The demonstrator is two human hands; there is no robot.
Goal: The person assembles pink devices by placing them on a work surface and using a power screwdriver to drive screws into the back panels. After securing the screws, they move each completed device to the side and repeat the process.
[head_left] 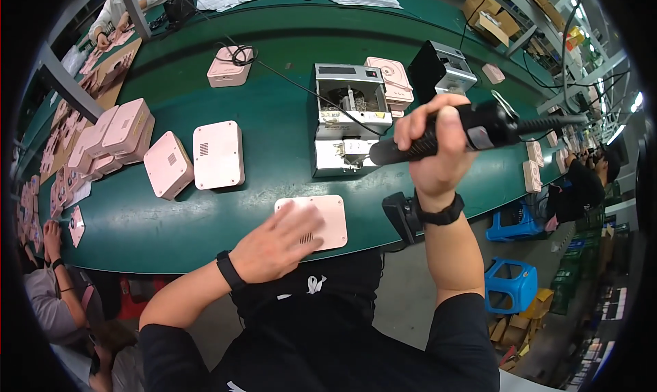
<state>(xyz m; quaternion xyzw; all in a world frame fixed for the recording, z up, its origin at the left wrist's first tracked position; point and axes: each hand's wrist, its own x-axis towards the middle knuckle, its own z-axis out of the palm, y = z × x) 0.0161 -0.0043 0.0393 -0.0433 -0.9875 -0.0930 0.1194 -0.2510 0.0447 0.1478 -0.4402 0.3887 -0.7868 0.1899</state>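
In the head view, a black electric screwdriver point(428, 144) is held nearly level in my right hand point(445, 152), its thin ribbed cable end pointing right. The hand is raised over the table, just right of a grey and black screw feeder point(352, 126). Directly in front of me a flat pink plastic housing point(333, 217) lies with its vent slots up. Over its left part is my left hand point(277, 245), fingers stretched out and blurred by motion; whether they touch the housing I cannot tell.
Two pink housings point(219, 156) stand left of the feeder, beside a stack of pink housings point(126, 128). Another pink housing point(229, 69) lies farther back under a black cable. A second feeder point(445, 67) is at the back right. Co-workers sit left and right; a blue stool point(512, 284) stands below.
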